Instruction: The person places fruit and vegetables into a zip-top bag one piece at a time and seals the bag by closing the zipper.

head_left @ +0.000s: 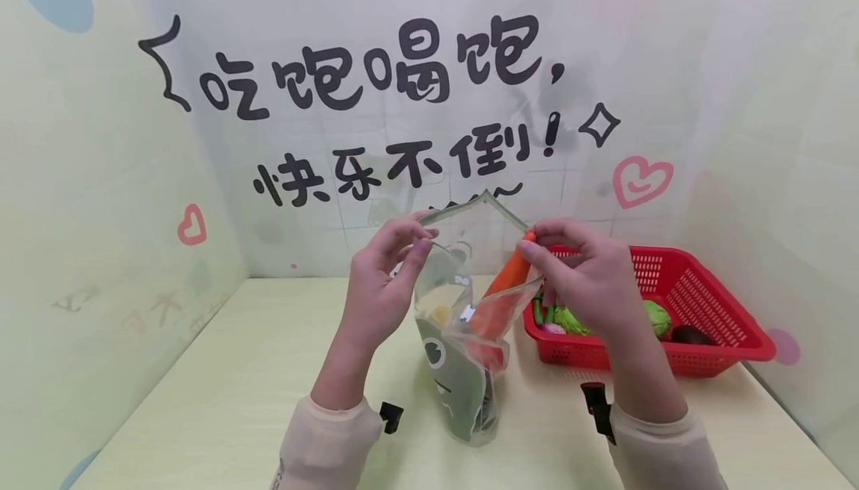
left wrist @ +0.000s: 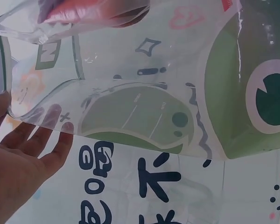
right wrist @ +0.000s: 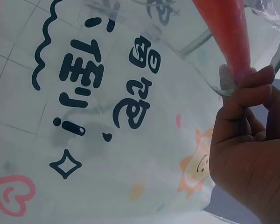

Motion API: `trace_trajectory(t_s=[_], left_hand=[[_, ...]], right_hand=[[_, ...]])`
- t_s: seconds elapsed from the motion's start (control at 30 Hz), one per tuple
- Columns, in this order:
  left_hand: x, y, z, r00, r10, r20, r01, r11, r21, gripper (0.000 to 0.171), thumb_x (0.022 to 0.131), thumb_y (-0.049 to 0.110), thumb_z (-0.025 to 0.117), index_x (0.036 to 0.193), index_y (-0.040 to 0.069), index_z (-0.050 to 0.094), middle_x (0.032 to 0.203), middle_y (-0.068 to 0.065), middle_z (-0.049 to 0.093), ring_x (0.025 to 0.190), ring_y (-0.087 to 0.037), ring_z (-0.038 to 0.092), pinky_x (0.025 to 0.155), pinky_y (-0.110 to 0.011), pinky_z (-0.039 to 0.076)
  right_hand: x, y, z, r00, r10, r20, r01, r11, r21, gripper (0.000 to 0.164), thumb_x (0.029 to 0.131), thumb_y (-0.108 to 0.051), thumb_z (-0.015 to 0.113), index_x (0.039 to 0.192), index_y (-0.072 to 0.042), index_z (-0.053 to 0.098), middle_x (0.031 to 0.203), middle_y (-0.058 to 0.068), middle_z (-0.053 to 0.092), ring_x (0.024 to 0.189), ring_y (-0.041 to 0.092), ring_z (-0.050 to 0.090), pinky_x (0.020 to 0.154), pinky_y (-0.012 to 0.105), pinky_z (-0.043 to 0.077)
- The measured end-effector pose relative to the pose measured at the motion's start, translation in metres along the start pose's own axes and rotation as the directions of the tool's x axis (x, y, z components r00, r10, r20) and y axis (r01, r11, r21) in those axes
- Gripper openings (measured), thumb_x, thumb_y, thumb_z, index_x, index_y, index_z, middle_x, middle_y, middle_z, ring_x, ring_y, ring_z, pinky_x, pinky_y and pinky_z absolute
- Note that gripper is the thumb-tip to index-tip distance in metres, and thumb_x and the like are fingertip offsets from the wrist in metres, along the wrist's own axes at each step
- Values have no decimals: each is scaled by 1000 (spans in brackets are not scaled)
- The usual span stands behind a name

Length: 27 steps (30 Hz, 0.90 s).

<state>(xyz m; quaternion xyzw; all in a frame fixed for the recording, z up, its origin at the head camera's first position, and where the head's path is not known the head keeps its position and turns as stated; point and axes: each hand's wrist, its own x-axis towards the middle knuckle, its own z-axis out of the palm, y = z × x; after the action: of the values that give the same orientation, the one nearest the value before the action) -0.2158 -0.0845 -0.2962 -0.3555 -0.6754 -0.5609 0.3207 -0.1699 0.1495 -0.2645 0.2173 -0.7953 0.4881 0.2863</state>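
Note:
A clear plastic bag [head_left: 463, 400] printed with a green cartoon face stands on the table, its mouth spread wide. My left hand [head_left: 385, 277] pinches the left side of the bag's rim; in the left wrist view several fingers [left wrist: 60, 154] show at the clear plastic. On the right side, my right hand [head_left: 587, 274] pinches the rim beside the narrow end of a carrot [head_left: 512, 272]. That carrot leans inside the bag, narrow end up, meeting the right fingertips in the right wrist view. Lower in the bag are a red item [head_left: 493, 356] and something yellowish, both blurred by the plastic.
A red plastic basket [head_left: 731, 318] stands on the right, partly behind my right forearm. It holds green leafy-looking vegetables [head_left: 658, 317] and a dark, rounded item [head_left: 691, 335]. The pale table [head_left: 221, 400] meets a printed sheet at the back and sides.

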Motion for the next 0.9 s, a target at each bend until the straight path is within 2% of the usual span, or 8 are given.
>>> trace_trajectory(t_s=[0.13,0.27,0.37,0.5,0.6,0.73,0.8,0.9], left_hand=[[1,8,0,1000,-11,-3,11,1000,0,4,95,2,57,97,-1,57,126,-13,60,112,-24,60,95,-38,50],[2,24,1,1000,-19,-4,19,1000,3,6,95,-1,56,96,-7,55,125,-22,58,109,-30,60,94,-44,50],[3,29,1,1000,-17,-9,17,1000,3,6,95,-2,55,96,-9,55,125,-24,58,106,-31,61,93,-44,50],[2,17,-1,998,-40,-43,39,999,-11,3,96,-2,55,98,-4,55,126,-17,60,106,-26,62,94,-39,50],[1,5,-3,995,-64,-83,60,997,-47,5,96,1,55,100,-3,55,122,-15,61,106,-24,62,92,-38,52],[3,-3,-6,984,-91,-154,71,989,-131,10,97,3,55,104,-4,53,116,-22,61,103,-25,63,86,-41,55],[3,-4,-6,976,-108,-189,76,983,-167,12,97,4,54,104,-6,52,116,-24,60,102,-26,63,84,-42,55],[4,-4,-7,969,-132,-210,89,975,-201,14,97,4,55,104,-7,52,120,-22,59,104,-27,63,85,-42,55]], right_hand=[[-2,-11,5,999,-30,-32,30,1000,-8,17,88,-5,69,103,0,63,90,10,70,41,15,55,42,23,52],[-2,-8,9,995,-68,-75,65,997,-41,18,88,-7,69,104,-1,62,93,9,71,45,12,57,46,20,53],[-1,4,10,994,-88,-62,86,996,-29,22,90,-11,68,110,-3,63,98,7,71,57,10,65,55,21,56],[2,22,9,990,-141,13,141,989,-46,27,91,-18,67,118,-11,65,103,0,70,81,5,68,70,20,56],[5,28,7,965,-257,47,260,963,-76,30,88,-13,71,118,-10,66,105,1,70,94,7,66,78,18,53],[8,22,8,913,-405,42,407,912,-55,38,79,5,74,116,2,64,112,11,68,105,18,64,84,20,52],[8,17,8,899,-435,51,438,897,-55,42,76,9,74,117,6,62,117,15,65,109,22,62,86,21,51],[7,11,9,895,-436,99,445,890,-98,49,76,9,74,122,7,58,124,18,60,115,26,57,88,28,52]])
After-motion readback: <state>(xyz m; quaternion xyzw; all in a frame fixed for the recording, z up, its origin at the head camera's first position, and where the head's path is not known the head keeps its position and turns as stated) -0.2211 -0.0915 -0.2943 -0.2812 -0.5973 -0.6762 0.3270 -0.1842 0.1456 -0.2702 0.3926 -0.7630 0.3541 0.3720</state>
